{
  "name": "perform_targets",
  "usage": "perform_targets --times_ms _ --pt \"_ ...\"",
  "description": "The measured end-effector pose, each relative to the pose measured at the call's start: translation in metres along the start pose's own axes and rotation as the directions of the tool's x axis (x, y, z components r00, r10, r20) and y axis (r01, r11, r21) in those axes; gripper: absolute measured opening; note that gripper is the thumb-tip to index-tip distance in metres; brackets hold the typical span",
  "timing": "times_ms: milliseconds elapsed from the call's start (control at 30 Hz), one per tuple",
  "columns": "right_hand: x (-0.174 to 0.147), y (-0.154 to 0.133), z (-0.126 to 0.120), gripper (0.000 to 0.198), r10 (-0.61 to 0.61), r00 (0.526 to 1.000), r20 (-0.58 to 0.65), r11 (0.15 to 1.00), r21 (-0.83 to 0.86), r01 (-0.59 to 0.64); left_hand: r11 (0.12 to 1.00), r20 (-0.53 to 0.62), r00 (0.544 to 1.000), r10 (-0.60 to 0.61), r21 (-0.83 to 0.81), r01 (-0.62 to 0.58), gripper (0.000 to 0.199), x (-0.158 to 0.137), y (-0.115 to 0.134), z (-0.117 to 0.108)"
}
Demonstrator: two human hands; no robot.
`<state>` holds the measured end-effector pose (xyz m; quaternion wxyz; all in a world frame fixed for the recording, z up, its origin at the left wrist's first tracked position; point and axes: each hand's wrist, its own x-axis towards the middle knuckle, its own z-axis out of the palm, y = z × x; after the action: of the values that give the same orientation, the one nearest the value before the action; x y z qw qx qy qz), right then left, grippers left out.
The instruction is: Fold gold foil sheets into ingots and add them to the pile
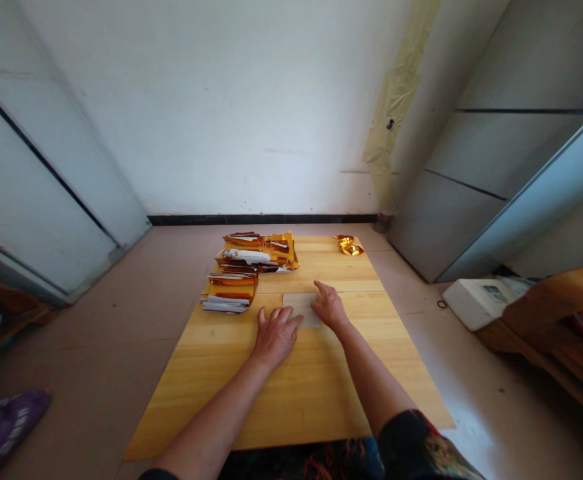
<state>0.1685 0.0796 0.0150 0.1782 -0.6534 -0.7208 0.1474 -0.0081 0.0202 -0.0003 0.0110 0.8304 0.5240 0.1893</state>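
- The counter has bare wood at its near edge; the dark right sleeve hangs just over that edge. A sleeve drooping lower could brush the wood, though it is well apart from the paper things.
- The left hand lies palm down, fingers spread, its fingertips over the left part of the sheet. If this hand pressed unevenly, the sheet would probably skew or crease.
- The right hand is at the sheet's right side, forefinger stretched out and the other fingers curled under. I cannot tell whether they pinch the edge or merely rest on it; a careless tug there could tear something so thin-looking.
- The sheet, pale grey and flat, lies on the counter between the hands. Its smooth look suggests it could slide if one hand lifted.
- Left of it, just beyond the left hand, sits the near stack of gold and white pieces. A leftward sweep of that hand might knock it askew.
- Behind it, the far stack looks loose and uneven, so a bump could topple it.
- At the far right corner, crumpled foil lies near the edge; a draught might carry it off.
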Motion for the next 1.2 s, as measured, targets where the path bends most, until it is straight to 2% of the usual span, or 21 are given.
perform_targets --times_ms 100,200,333,533,667,833,1067,1200 --pt "0.003 -0.002 -0.001 0.064 -0.053 0.996 0.068 0.997 -0.05 0.056 1.0 0.001 1.0 -0.003 0.006 0.003 0.035 0.0 0.002 -0.001" --pt "0.003 -0.005 -0.001 0.057 -0.102 0.987 0.126 0.986 -0.12 0.117 1.0 -0.004 1.0 0.005 0.004 -0.005 0.034 0.001 0.004 -0.004" --pt "0.003 -0.009 -0.002 0.056 -0.124 0.982 0.145 0.976 -0.163 0.147 1.0 -0.007 1.0 0.027 -0.013 -0.027 0.03 0.0 0.006 -0.007" --pt "0.008 -0.013 -0.001 0.055 -0.063 0.991 0.122 0.988 -0.132 0.079 0.999 0.004 0.999 0.041 -0.025 -0.041 0.033 -0.001 0.006 -0.007" --pt "0.011 -0.013 0.002 0.037 -0.045 0.994 0.096 0.991 -0.12 0.056 0.999 0.004 1.0 0.027 -0.038 -0.027 0.038 0.0 0.006 -0.006" --pt "0.011 -0.014 0.005 0.023 -0.028 0.996 0.087 0.982 -0.181 0.044 0.999 0.01 1.0 0.012 -0.047 -0.011 0.033 0.002 0.003 -0.004" --pt "-0.002 -0.018 0.001 0.021 -0.263 0.959 0.102 0.918 -0.278 0.281 0.999 0.022 1.0 0.007 -0.046 -0.006 0.034 0.002 0.0 -0.002" --pt "-0.014 -0.02 -0.002 0.022 -0.323 0.94 0.108 0.893 -0.293 0.34 0.999 0.012 1.0 0.014 -0.052 -0.013 0.036 0.0 0.0 -0.005"
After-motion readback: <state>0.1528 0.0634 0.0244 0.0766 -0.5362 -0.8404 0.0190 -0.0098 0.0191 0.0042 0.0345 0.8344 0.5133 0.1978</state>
